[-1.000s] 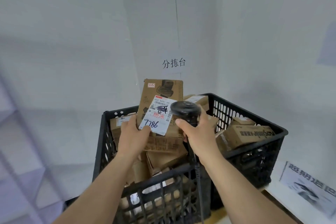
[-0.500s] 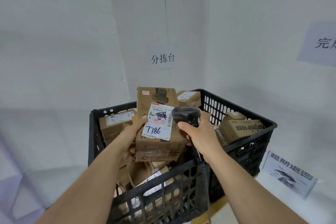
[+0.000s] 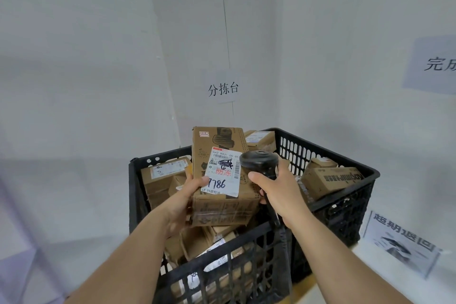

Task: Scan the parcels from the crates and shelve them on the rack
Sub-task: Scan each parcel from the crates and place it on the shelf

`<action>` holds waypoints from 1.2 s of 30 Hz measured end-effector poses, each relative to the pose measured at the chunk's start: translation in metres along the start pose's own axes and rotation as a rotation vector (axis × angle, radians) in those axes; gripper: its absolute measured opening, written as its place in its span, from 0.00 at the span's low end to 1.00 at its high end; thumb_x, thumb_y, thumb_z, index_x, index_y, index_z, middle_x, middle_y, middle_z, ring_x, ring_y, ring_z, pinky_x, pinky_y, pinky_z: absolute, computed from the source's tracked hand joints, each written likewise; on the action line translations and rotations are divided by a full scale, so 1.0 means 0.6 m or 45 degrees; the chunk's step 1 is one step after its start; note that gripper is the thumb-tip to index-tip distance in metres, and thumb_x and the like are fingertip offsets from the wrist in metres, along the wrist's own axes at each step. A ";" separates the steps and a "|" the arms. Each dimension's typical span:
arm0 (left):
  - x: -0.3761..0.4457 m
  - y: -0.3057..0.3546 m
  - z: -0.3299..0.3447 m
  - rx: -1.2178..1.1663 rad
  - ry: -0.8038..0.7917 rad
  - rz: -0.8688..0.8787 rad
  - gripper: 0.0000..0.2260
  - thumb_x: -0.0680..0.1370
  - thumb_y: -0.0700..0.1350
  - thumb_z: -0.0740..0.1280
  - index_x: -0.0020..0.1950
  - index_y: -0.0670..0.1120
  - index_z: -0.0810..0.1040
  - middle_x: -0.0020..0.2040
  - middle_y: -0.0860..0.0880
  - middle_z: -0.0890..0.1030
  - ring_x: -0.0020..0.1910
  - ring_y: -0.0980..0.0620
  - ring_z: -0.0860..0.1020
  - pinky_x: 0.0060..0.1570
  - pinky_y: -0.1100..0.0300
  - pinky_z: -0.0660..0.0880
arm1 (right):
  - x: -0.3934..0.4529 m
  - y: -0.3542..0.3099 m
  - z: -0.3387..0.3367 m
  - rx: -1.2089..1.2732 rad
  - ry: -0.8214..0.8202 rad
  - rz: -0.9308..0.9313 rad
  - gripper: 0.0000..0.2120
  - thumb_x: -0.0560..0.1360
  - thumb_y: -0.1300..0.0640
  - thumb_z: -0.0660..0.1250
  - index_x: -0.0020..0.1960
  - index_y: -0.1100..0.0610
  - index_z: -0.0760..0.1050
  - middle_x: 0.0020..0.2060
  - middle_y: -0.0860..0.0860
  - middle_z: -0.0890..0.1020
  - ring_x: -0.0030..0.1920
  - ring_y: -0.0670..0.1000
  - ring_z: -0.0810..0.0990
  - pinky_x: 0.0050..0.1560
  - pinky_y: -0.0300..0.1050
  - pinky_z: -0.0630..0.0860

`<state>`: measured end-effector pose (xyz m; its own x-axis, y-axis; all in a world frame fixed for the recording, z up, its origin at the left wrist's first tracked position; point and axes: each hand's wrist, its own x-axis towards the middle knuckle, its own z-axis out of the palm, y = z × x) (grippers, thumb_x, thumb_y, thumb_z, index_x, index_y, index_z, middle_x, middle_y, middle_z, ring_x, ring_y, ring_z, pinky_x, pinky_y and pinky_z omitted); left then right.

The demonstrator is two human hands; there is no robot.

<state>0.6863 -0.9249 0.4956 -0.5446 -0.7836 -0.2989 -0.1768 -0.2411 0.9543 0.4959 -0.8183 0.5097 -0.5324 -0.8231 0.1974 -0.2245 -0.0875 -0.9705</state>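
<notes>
At the left of the black slatted plastic crate (image 3: 138, 195) a small cardboard box with a white label (image 3: 164, 175) lies on the pile, just behind the left hand (image 3: 183, 201). That hand grasps the tall brown cardboard parcel (image 3: 222, 207) from its left edge, thumb across the front touching the corner of the white shipping label marked 7786 (image 3: 223, 173), fingers hidden behind. The parcel is held upright above the crate's heap, label facing the camera.

To scan it well, the thumb should probably slide clear of the label, and the parcel should stay steady and square to the reader — the barcode strip runs down the label's right edge, very near the scanner head, so pulling the scanner back a little would likely help the beam cover it.

The right hand (image 3: 276, 195) is clenched round the handle of the black handheld barcode scanner (image 3: 259, 161), thumb along its left side, head raised beside the label. Both forearms reach forward from below, converging over the crate. Farther right, a long cardboard box printed upside down (image 3: 330, 180) rests against the crate's far wall.
</notes>
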 end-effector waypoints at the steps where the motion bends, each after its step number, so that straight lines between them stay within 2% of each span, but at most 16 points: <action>1: -0.002 0.000 0.004 0.003 0.012 0.032 0.40 0.60 0.67 0.73 0.70 0.59 0.68 0.52 0.48 0.85 0.56 0.46 0.79 0.45 0.53 0.75 | -0.001 0.001 -0.002 0.008 -0.010 0.005 0.24 0.74 0.54 0.73 0.64 0.42 0.66 0.56 0.48 0.79 0.53 0.52 0.80 0.49 0.54 0.83; 4: -0.003 0.003 0.009 -0.017 0.089 0.166 0.26 0.72 0.57 0.69 0.69 0.61 0.67 0.49 0.51 0.85 0.49 0.49 0.81 0.42 0.55 0.76 | -0.005 0.005 -0.008 -0.025 -0.031 -0.017 0.33 0.74 0.53 0.73 0.74 0.46 0.62 0.59 0.49 0.78 0.49 0.51 0.80 0.39 0.44 0.80; 5: -0.004 0.005 0.007 -0.004 0.089 0.216 0.27 0.72 0.56 0.70 0.69 0.63 0.66 0.50 0.52 0.85 0.51 0.49 0.82 0.48 0.51 0.77 | -0.006 0.005 -0.011 -0.034 -0.035 -0.026 0.36 0.74 0.53 0.73 0.76 0.45 0.59 0.61 0.48 0.77 0.48 0.50 0.80 0.37 0.43 0.80; 7: -0.003 0.013 -0.001 0.060 0.066 0.313 0.39 0.63 0.59 0.73 0.72 0.66 0.62 0.54 0.53 0.84 0.56 0.47 0.80 0.60 0.43 0.73 | -0.013 0.003 -0.019 -0.018 -0.046 -0.042 0.41 0.74 0.54 0.73 0.79 0.44 0.54 0.65 0.47 0.74 0.40 0.48 0.82 0.35 0.42 0.81; 8: -0.006 0.021 -0.005 0.090 0.070 0.351 0.44 0.59 0.58 0.74 0.73 0.66 0.60 0.54 0.52 0.84 0.56 0.47 0.81 0.62 0.43 0.72 | -0.018 -0.001 -0.024 -0.016 -0.053 -0.057 0.42 0.75 0.54 0.73 0.80 0.44 0.52 0.66 0.46 0.72 0.35 0.48 0.82 0.34 0.43 0.81; 10: -0.010 0.044 -0.018 0.126 0.065 0.434 0.48 0.57 0.54 0.76 0.74 0.63 0.59 0.52 0.51 0.85 0.51 0.48 0.83 0.55 0.50 0.77 | -0.032 -0.010 -0.034 -0.029 -0.064 -0.099 0.43 0.75 0.55 0.73 0.80 0.42 0.51 0.66 0.46 0.70 0.30 0.48 0.80 0.32 0.42 0.80; 13: -0.022 0.087 -0.032 0.237 0.041 0.573 0.51 0.56 0.51 0.76 0.77 0.59 0.57 0.51 0.52 0.85 0.49 0.50 0.84 0.44 0.59 0.78 | -0.060 -0.028 -0.047 -0.001 -0.093 -0.207 0.42 0.75 0.55 0.73 0.78 0.37 0.51 0.63 0.47 0.75 0.29 0.47 0.77 0.31 0.40 0.77; 15: -0.028 0.115 -0.040 0.317 0.041 0.636 0.51 0.57 0.50 0.76 0.77 0.59 0.56 0.53 0.51 0.83 0.48 0.52 0.84 0.42 0.62 0.79 | -0.082 -0.041 -0.054 0.058 -0.152 -0.292 0.42 0.74 0.55 0.72 0.75 0.32 0.51 0.56 0.50 0.78 0.30 0.48 0.76 0.32 0.41 0.77; 17: -0.034 0.139 -0.045 0.393 0.014 0.678 0.51 0.57 0.52 0.76 0.77 0.60 0.57 0.58 0.51 0.81 0.51 0.51 0.83 0.47 0.59 0.79 | -0.104 -0.054 -0.059 0.121 -0.223 -0.357 0.41 0.72 0.52 0.73 0.69 0.25 0.50 0.50 0.50 0.78 0.32 0.48 0.76 0.35 0.42 0.78; 19: -0.041 0.160 -0.046 0.464 -0.021 0.700 0.50 0.57 0.54 0.75 0.76 0.62 0.57 0.61 0.52 0.80 0.54 0.51 0.82 0.52 0.55 0.79 | -0.119 -0.061 -0.066 0.166 -0.272 -0.405 0.42 0.71 0.48 0.75 0.66 0.21 0.51 0.49 0.50 0.78 0.32 0.49 0.77 0.37 0.44 0.79; 22: -0.050 0.184 -0.040 0.580 -0.066 0.718 0.49 0.56 0.55 0.74 0.75 0.63 0.56 0.61 0.54 0.78 0.53 0.56 0.82 0.46 0.63 0.79 | -0.136 -0.061 -0.079 0.212 -0.335 -0.435 0.43 0.67 0.46 0.75 0.68 0.20 0.52 0.54 0.51 0.81 0.33 0.52 0.78 0.36 0.46 0.78; 25: -0.055 0.204 -0.033 0.680 -0.104 0.720 0.50 0.57 0.55 0.74 0.76 0.62 0.56 0.60 0.54 0.78 0.52 0.58 0.82 0.43 0.65 0.78 | -0.154 -0.056 -0.091 0.194 -0.350 -0.429 0.40 0.64 0.44 0.73 0.66 0.18 0.55 0.54 0.51 0.82 0.34 0.52 0.79 0.35 0.46 0.77; 27: -0.057 0.216 -0.027 0.725 -0.117 0.714 0.49 0.56 0.55 0.73 0.75 0.63 0.57 0.60 0.55 0.78 0.53 0.58 0.81 0.45 0.64 0.79 | -0.161 -0.048 -0.098 0.118 -0.297 -0.417 0.40 0.62 0.42 0.74 0.65 0.19 0.56 0.56 0.50 0.81 0.40 0.50 0.79 0.43 0.49 0.78; 30: -0.058 0.230 -0.016 0.796 -0.132 0.710 0.46 0.56 0.57 0.73 0.72 0.67 0.58 0.59 0.55 0.79 0.55 0.57 0.81 0.49 0.62 0.78 | -0.169 -0.040 -0.105 0.006 -0.257 -0.422 0.42 0.62 0.40 0.74 0.68 0.22 0.56 0.61 0.47 0.78 0.50 0.49 0.76 0.58 0.60 0.74; 33: -0.055 0.238 -0.003 0.860 -0.157 0.696 0.46 0.57 0.58 0.73 0.72 0.68 0.58 0.60 0.54 0.79 0.57 0.55 0.80 0.53 0.58 0.78 | -0.179 -0.039 -0.112 -0.061 -0.247 -0.413 0.42 0.62 0.39 0.73 0.69 0.22 0.55 0.64 0.45 0.76 0.51 0.49 0.75 0.60 0.64 0.73; 36: -0.054 0.240 0.012 0.874 -0.177 0.679 0.44 0.56 0.58 0.72 0.69 0.69 0.59 0.59 0.55 0.80 0.56 0.55 0.80 0.49 0.61 0.77 | -0.185 -0.040 -0.121 -0.072 -0.243 -0.390 0.42 0.62 0.39 0.73 0.68 0.21 0.54 0.64 0.44 0.75 0.49 0.49 0.74 0.61 0.66 0.72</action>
<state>0.6727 -0.9301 0.6427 -0.7820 -0.6062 0.1448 -0.2997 0.5695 0.7654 0.5009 -0.6842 0.5212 -0.2729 -0.8537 0.4435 -0.3979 -0.3195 -0.8600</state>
